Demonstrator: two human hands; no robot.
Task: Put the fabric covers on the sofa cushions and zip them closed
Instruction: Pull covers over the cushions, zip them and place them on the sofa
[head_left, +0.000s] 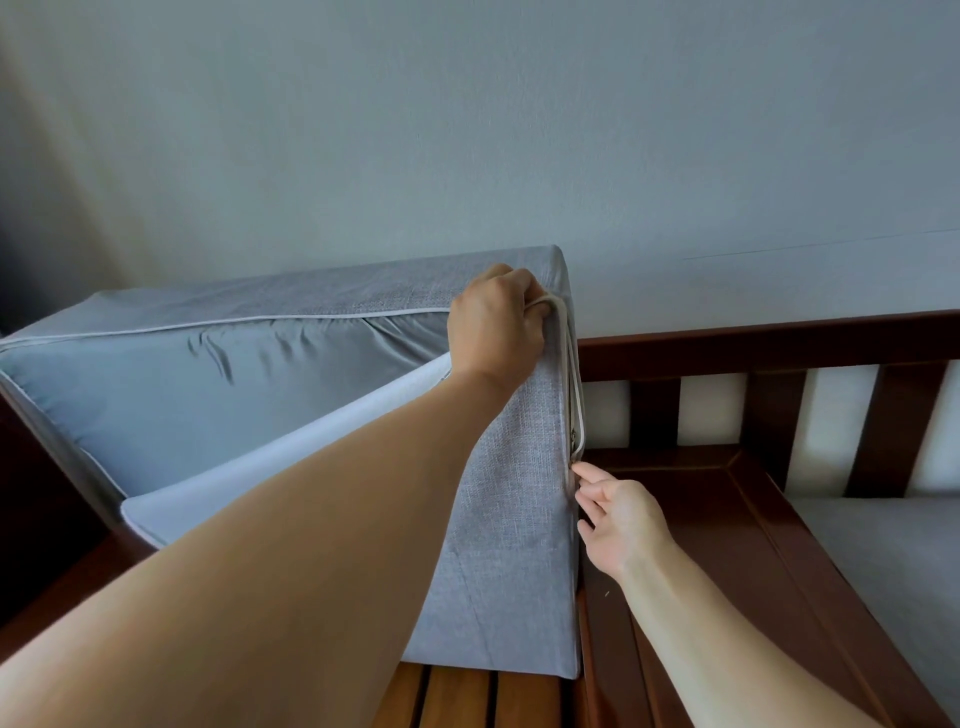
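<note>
Left hand (496, 325), right hand (621, 522): bare forearms, no sleeves, rings or watch visible.

Soft, cool daylight was cast evenly; a mild sheen was seen on the satin lining (218, 374). Edges were bowed by wide-angle distortion.

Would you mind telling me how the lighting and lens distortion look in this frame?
Head view: soft, even light, no harsh shadows; mild sheen on the inner liner; wide-angle stretch enlarges the near left forearm; the sofa frame rail looks slightly bowed.
</note>
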